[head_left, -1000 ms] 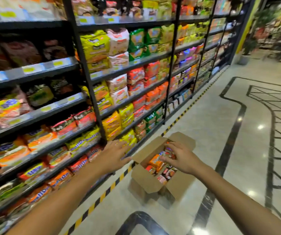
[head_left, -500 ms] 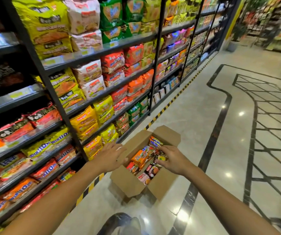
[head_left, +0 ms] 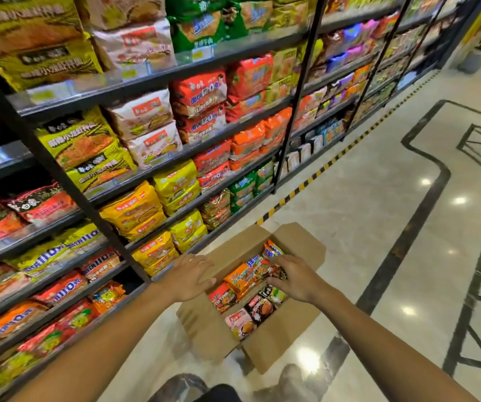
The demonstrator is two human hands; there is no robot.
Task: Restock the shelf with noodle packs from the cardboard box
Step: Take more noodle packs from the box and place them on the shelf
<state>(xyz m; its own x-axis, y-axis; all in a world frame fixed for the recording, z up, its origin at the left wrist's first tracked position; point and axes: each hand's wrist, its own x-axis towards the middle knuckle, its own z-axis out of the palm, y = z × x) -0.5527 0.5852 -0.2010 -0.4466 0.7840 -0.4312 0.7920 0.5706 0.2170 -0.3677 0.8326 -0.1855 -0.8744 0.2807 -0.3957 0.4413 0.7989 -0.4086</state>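
Left hand (head_left: 191,278) is lying flat, fingers straight, on the cardboard box (head_left: 297,329) flap, probably steadying it. Right hand (head_left: 294,278) is reaching inside, fingers curling onto the noodle packs (head_left: 240,278) just under them, likely picking one for the shelf (head_left: 158,82).

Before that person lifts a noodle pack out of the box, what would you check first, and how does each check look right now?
1. Cardboard box flaps open: ok.
2. Packs within reach: ok, the orange pack lies on top.
3. Right hand has a grip on a pack: cannot tell, fingers curl over the packs but nothing is lifted.
4. Left hand steadies the box: ok, it rests flat on the left flap.
5. Free slot on the shelf: cannot tell, visible rows look full.
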